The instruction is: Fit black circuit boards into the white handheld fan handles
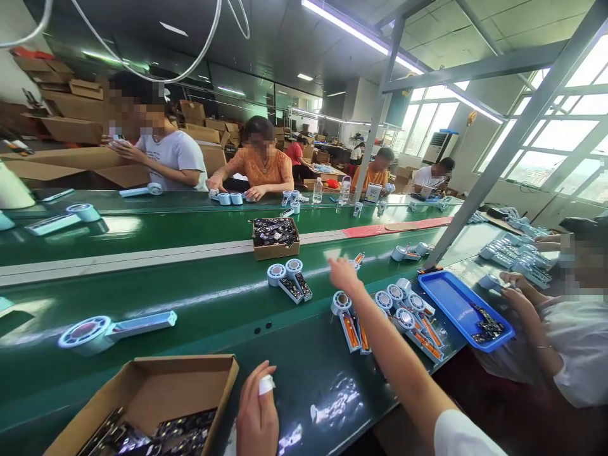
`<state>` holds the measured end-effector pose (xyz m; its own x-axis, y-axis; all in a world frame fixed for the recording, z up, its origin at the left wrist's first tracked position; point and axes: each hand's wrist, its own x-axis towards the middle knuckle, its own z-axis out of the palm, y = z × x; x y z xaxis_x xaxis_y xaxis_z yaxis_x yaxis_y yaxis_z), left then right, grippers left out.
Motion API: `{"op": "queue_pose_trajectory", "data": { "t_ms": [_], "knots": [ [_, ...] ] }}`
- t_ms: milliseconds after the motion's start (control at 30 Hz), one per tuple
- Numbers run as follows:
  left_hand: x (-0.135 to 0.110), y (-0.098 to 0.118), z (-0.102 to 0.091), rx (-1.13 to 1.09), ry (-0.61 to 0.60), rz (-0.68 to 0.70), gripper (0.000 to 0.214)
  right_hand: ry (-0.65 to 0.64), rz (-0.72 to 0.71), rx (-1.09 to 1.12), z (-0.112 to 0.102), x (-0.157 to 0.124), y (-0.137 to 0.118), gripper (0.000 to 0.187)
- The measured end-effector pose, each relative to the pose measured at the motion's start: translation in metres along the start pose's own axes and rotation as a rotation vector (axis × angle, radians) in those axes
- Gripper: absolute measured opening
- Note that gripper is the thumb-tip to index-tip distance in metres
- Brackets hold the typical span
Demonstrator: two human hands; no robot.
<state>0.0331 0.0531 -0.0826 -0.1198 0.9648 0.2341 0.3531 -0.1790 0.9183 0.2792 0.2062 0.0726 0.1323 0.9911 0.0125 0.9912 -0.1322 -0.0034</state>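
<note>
Where the box (185,379) of boards (187,423) sits, the left hand (259,408) is just beside it, loosely open, nothing seen in it. Paired fans (277,275) lie on the belt (166,278). The right hand (344,276) reaches near a half-hidden fan (360,258); its grip I cannot tell. Best keep that forearm above the clustered fans (405,318).

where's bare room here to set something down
Bare green tabletop lies between the left hand and the round-headed, pale-blue plastic units with orange strips; more separates the brown cardboard box from the pair holding black boards. Crowded: orange-strip cluster beside the rectangular blue plastic tray.
</note>
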Motion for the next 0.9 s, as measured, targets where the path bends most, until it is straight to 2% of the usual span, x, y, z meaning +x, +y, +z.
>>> {"op": "queue_pose_trajectory", "data": {
  "t_ms": [100, 200, 300, 400, 467, 533, 633, 733, 800, 900],
  "knots": [
    [0.002, 0.0, 0.002, -0.001, -0.002, 0.032, 0.046, -0.052, 0.02, -0.076, -0.02, 0.01, 0.056, 0.035],
    [0.003, -0.002, 0.004, 0.001, -0.011, 0.021, 0.048, -0.111, -0.06, -0.113, -0.027, 0.015, 0.082, 0.035],
    [0.004, -0.002, 0.003, -0.011, -0.007, 0.0, 0.049, -0.14, -0.122, -0.124, -0.033, 0.019, 0.087, 0.034],
    [0.004, 0.001, 0.002, -0.025, -0.007, -0.007, 0.046, -0.1, -0.136, -0.103, -0.051, 0.018, 0.082, 0.033],
    [0.004, 0.004, 0.001, -0.027, -0.012, -0.012, 0.044, -0.036, -0.134, -0.068, -0.064, 0.009, 0.074, 0.033],
    [0.003, 0.009, 0.0, -0.023, 0.0, -0.024, 0.043, 0.037, -0.133, -0.019, -0.07, -0.014, 0.057, 0.038],
    [0.003, 0.02, -0.001, -0.013, 0.055, -0.037, 0.042, 0.083, -0.149, 0.067, -0.052, -0.071, 0.016, 0.043],
    [0.002, 0.031, 0.003, 0.02, 0.05, 0.021, 0.041, 0.006, -0.226, 0.26, -0.006, -0.128, -0.033, 0.036],
    [0.0, 0.037, 0.007, 0.079, -0.01, 0.103, 0.041, -0.085, -0.214, 0.296, 0.025, -0.153, -0.058, 0.028],
    [-0.006, 0.046, 0.006, 0.205, -0.097, 0.184, 0.039, -0.044, -0.113, 0.321, 0.053, -0.172, -0.071, 0.017]
  ]
}}
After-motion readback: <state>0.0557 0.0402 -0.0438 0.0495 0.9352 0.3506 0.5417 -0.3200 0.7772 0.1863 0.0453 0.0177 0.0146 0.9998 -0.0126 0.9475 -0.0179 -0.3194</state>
